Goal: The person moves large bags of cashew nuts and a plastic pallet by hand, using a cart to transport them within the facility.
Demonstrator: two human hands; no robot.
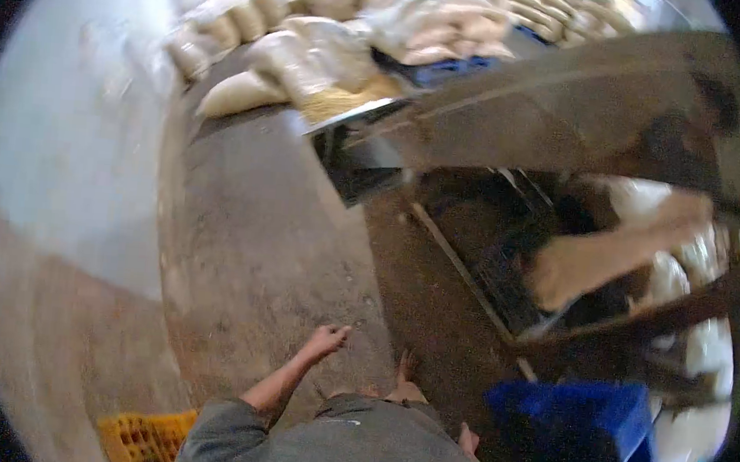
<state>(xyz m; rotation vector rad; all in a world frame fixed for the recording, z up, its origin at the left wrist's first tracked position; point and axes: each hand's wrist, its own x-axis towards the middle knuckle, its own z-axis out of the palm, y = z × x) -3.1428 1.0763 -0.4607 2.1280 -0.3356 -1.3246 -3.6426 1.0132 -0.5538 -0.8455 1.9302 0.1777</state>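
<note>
My left hand (326, 342) hangs in front of my body over the bare floor (251, 248), its fingers curled in. Whatever may be inside the curl is too small and blurred to make out. My right hand (468, 438) shows only in part at the right side of my grey shirt (370, 448); its fingers cannot be made out. A blue plastic crate (644, 444) is the object nearest to it. Between the two hands a bare foot (405, 373) shows on the floor.
Filled sacks (242, 95) are piled along the back. A tray of yellowish grain (345, 103) juts out beside a large brown slanted panel (553, 115). Below the panel stands a dark frame (462, 273). A yellow crate (145, 441) lies lower left, near the wall (70, 173).
</note>
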